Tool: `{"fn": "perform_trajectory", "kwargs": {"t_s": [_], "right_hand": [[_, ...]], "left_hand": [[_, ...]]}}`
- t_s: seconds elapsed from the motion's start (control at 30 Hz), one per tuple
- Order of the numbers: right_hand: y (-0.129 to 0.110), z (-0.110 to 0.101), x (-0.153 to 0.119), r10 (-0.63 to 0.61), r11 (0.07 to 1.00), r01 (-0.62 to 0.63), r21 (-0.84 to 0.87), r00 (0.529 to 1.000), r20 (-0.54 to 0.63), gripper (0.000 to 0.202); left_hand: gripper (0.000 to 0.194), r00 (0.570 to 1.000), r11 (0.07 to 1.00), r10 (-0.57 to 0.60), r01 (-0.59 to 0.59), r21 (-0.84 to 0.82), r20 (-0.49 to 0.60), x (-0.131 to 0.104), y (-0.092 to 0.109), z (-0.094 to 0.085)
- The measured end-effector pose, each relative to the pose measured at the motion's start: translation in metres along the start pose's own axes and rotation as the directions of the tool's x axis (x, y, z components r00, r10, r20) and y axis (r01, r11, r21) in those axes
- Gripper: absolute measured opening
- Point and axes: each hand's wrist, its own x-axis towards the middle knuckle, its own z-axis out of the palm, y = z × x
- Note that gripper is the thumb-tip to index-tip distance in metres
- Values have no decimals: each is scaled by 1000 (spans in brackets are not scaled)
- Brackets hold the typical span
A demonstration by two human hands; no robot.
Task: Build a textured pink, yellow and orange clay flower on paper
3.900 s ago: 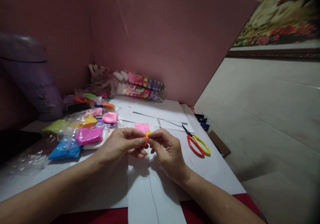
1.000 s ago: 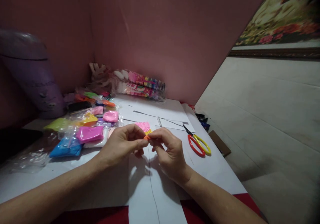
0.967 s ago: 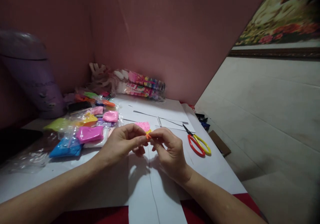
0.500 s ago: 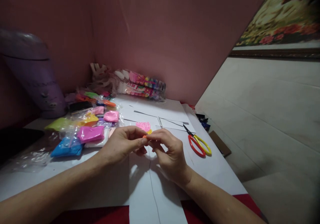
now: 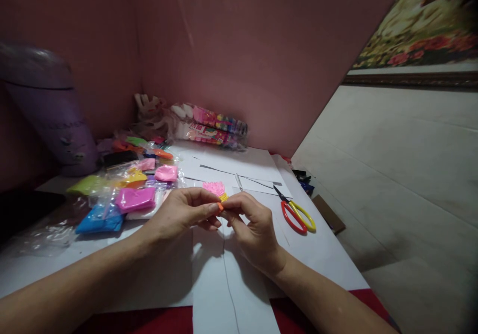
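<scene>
Both hands meet above the white paper sheet (image 5: 209, 294): the left hand (image 5: 179, 214) and right hand (image 5: 254, 229) pinch a tiny orange lump of soft modelling clay (image 5: 220, 206) between thumb and fingertips, other fingers curled. It looks light, squashy, easily deformed; a gentle fingertip grip suits it. Wrists hover low, forearms angled inward.

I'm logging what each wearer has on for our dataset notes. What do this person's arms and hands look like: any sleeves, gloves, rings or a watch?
Both forearms are bare as far as the picture shows them, with no sleeve edge in view. The left hand and right hand are ungloved. No ring, watch or bracelet shows on either, though the light is dim and the fingertips are partly hidden.
</scene>
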Motion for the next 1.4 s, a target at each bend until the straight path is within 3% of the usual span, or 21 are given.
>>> {"fn": "perform_trajectory", "kwargs": {"t_s": [0.27, 0.43, 0.77, 0.9, 1.1, 1.27, 1.4], "right_hand": [[-3, -2, 1, 15, 999, -16, -36, 999, -31, 16], [-3, -1, 2, -41, 999, 41, -36, 999, 6, 19], [-3, -2, 4, -36, 998, 35, -61, 999, -8, 11], [-2, -3, 4, -53, 997, 52, -49, 998, -19, 14], [3, -5, 5, -26, 997, 24, -69, 999, -24, 15], [6, -5, 5, -17, 998, 15, -67, 1000, -23, 15], [9, -5, 6, -2, 998, 0, -67, 1000, -27, 16]], "left_hand": [[24, 1000, 992, 4, -7, -127, -28, -4, 1, 4], [24, 1000, 998, -10, 11, -54, 9, -1, 0, 4], [32, 1000, 978, -20, 18, -207, -9, 3, -2, 0], [36, 1000, 986, -2, 2, -169, -4, 2, -2, 0], [46, 992, 973, -117, 124, -195, 45, -2, 3, 4], [35, 998, 953, -50, 55, -298, 23, 1, -1, 5], [35, 1000, 964, -23, 21, -264, -4, 3, -7, 5]]}}
